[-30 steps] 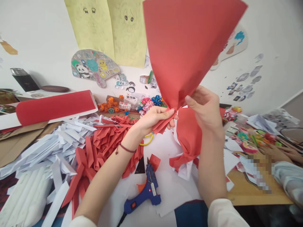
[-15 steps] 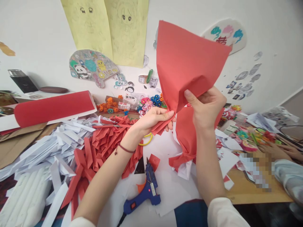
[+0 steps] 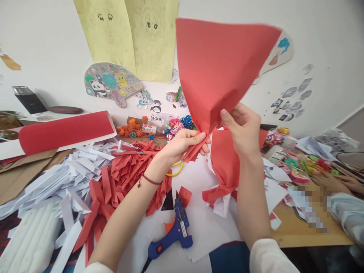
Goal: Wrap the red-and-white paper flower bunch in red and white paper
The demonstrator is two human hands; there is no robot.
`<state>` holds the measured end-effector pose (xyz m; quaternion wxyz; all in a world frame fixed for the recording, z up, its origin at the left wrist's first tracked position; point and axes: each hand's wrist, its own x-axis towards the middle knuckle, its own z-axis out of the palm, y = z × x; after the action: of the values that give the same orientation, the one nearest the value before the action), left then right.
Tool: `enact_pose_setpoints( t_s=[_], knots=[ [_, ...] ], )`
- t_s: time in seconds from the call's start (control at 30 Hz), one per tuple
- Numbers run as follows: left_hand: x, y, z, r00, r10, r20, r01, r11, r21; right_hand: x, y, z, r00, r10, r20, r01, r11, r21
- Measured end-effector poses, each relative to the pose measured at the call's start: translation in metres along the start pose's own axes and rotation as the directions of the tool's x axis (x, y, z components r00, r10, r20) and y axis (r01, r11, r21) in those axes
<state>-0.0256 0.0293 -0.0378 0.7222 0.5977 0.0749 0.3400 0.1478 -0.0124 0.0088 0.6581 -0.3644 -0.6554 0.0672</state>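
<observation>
A red paper sheet (image 3: 218, 64), gathered at its lower end into a fan shape, is held up in front of the wall. My left hand (image 3: 192, 142) pinches the gathered neck, with the folded tail sticking out below. At the sheet's lower right edge, my right hand (image 3: 241, 127) grips the paper between thumb and fingers. Behind my right wrist another gathered red paper (image 3: 224, 163) with white paper under it rests on the table. Below my hands a blue glue gun (image 3: 173, 231) lies on white sheets.
Folded red strips (image 3: 127, 170) and white strips (image 3: 71, 170) are heaped at the left, before a red roll (image 3: 66, 132). Crochet flowers (image 3: 132, 127) stand at the back. Another person's hands (image 3: 335, 182) rest at the right by colourful items.
The red sheet's wide top has swung left and spread wider. My right hand has shifted slightly left along its edge; my left hand still pinches the neck.
</observation>
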Motion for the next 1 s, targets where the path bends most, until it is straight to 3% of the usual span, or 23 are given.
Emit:
enact_pose_setpoints(
  t_s=[0.17, 0.37, 0.7, 1.0],
  knots=[
    [0.003, -0.005, -0.002, 0.989, 0.118, -0.093, -0.122, 0.992, -0.039, -0.002, -0.006, -0.008, 0.960, 0.144, 0.239, -0.125, 0.988, -0.094],
    [0.005, -0.007, -0.006, 0.985, 0.145, -0.093, -0.148, 0.989, -0.023, -0.009, -0.016, -0.001, 0.921, 0.145, 0.362, -0.118, 0.988, -0.095],
    [0.001, -0.002, 0.004, 0.997, 0.022, -0.071, -0.024, 0.999, -0.041, -0.002, -0.005, -0.001, 0.947, 0.110, 0.301, -0.153, 0.980, 0.124],
    [-0.002, 0.004, 0.013, 0.996, 0.005, -0.092, -0.010, 0.999, -0.049, 0.000, -0.001, 0.002, 0.951, 0.160, 0.265, -0.207, 0.965, 0.159]
  ],
)
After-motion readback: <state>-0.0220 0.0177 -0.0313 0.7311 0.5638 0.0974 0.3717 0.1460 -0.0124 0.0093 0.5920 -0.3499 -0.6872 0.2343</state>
